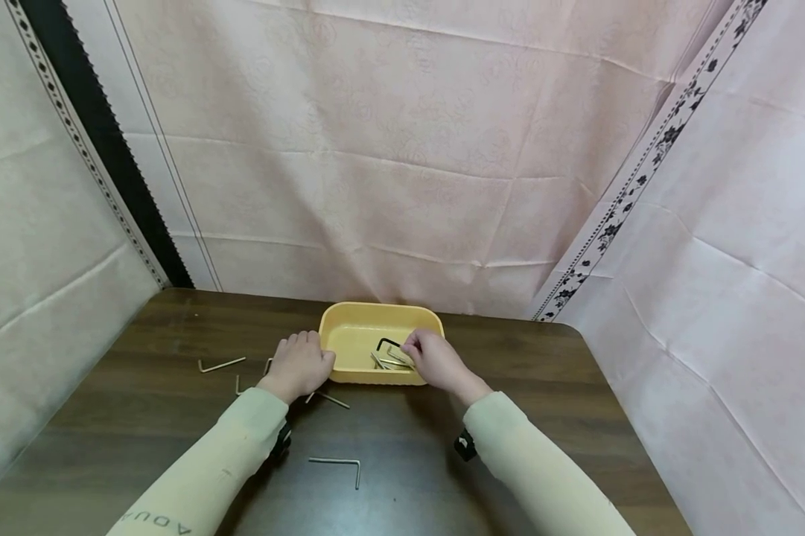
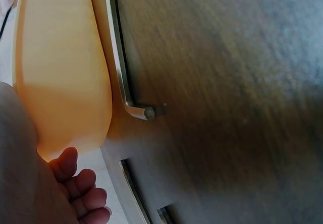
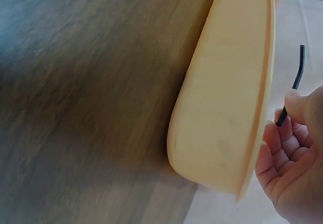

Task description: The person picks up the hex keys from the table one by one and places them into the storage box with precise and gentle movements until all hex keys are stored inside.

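A yellow plastic tray (image 1: 354, 377) sits toward the far edge of the table, with several brass-coloured hex keys (image 1: 395, 363) lying inside it. My left hand (image 1: 299, 365) holds the tray's left end, the thumb over the rim and the fingers outside. Above the tray's right part, my right hand (image 1: 440, 361) pinches a black hex key (image 3: 300, 72) between thumb and fingers. The left wrist view shows the curled left fingers (image 2: 88, 196) beside the tray's end. Close to the tray's near side lies another hex key (image 2: 121, 67) on the table.
More L-shaped hex keys lie on the brown wooden table (image 1: 529, 417): one at the left (image 1: 221, 365), one in front of the tray (image 1: 331, 400) and a silvery one (image 1: 338, 461) nearer me. Pale cloth curtains (image 1: 402, 164) hang behind and at both sides.
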### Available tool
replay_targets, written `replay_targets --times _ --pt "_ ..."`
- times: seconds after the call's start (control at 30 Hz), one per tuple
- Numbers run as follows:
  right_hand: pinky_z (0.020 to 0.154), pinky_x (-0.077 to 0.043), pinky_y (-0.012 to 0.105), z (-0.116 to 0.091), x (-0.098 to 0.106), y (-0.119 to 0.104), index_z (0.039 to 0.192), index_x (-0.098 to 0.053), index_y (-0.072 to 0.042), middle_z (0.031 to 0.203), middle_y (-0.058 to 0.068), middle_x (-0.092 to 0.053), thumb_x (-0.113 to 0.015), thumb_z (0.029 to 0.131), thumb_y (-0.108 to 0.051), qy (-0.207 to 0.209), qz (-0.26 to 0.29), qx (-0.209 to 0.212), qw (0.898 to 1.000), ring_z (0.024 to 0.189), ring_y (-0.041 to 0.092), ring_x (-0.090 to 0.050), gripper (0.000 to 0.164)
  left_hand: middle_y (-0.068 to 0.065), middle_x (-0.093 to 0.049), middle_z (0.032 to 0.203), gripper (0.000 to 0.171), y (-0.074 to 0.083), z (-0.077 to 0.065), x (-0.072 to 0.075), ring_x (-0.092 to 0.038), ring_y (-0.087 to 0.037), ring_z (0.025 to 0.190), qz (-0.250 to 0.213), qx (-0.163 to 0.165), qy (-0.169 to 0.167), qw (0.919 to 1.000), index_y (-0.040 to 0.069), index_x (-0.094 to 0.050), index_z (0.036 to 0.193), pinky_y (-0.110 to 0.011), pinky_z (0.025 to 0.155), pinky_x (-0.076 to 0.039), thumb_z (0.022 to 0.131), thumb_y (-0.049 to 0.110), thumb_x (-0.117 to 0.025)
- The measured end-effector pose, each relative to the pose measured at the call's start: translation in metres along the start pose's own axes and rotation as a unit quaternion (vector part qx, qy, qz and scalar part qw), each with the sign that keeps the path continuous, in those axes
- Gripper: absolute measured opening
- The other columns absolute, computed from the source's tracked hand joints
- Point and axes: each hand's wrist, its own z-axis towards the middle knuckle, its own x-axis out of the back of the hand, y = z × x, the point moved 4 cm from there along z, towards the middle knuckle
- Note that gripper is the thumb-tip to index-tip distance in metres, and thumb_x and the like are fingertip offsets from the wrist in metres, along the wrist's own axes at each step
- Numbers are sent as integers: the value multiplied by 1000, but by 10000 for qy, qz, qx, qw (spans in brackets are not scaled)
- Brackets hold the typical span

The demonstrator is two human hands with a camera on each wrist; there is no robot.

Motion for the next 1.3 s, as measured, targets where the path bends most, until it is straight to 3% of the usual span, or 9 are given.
replay_targets --times 0.47,0.57,0.7,1.3 --pt "62 -44 29 28 -24 6 91 -67 0 75 0 -59 -57 98 -16 -464 253 -536 9972 63 12 -51 20 -13 -51 92 36 0 0 0 -47 -31 84 88 -14 66 9999 -2 -52 102 -48 80 -36 94 31 -41" --pt "56 -40 27 30 -26 7 73 -62 -3 63 -3 -51 -58 97 -15 -531 287 -584 9965 54 12 -45 26 -13 -51 91 35 0 0 -1 -47 -31 84 91 -21 87 9999 -2 -52 101 -48 79 -36 94 31 -41" --pt "48 -31 26 30 -27 9 54 -42 -11 49 -5 -32 -59 96 -14 -594 395 -559 9959 45 11 -33 45 -12 -50 89 33 0 0 0 -46 -30 82 86 -77 112 9999 -1 -52 99 -47 77 -36 94 30 -41" --pt "45 -28 26 37 -37 18 52 -41 -15 46 -6 -29 -59 97 -21 -853 189 -883 9923 41 11 -30 49 -12 -50 90 33 -1 1 -2 -46 -29 83 118 -35 130 9998 0 -52 99 -47 79 -36 94 31 -41"
